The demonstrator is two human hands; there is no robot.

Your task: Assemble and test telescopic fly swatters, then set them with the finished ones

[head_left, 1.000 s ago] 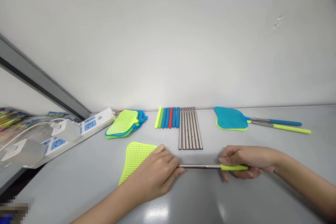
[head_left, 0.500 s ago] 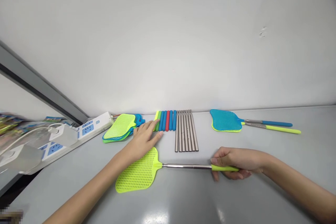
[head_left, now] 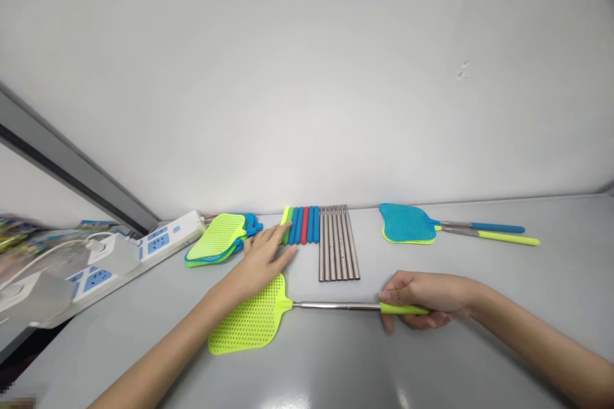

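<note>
My right hand (head_left: 429, 297) is wrapped around the yellow-green handle of a fly swatter (head_left: 254, 326), which lies sideways with its metal rod to the left. My left hand (head_left: 263, 260) is flat with the fingers apart, above the swatter's mesh head. Its fingertips reach the left end of a row of coloured handle sleeves (head_left: 306, 225), in yellow, green, blue and red. Whether they touch the sleeves I cannot tell. Beside that row lie several metal telescopic rods (head_left: 338, 246), side by side.
Loose swatter heads (head_left: 218, 239), green and blue, are stacked at left. Two whole swatters, one with a blue head (head_left: 407, 223), lie at back right. A white power strip (head_left: 129, 262) with plugs and cables runs along the left. A pale wall (head_left: 316, 77) bounds the grey table (head_left: 336, 364).
The view has shifted slightly. Both hands keep nearly the same places, the right still holding the fly swatter and the left still spread by the sleeves.
</note>
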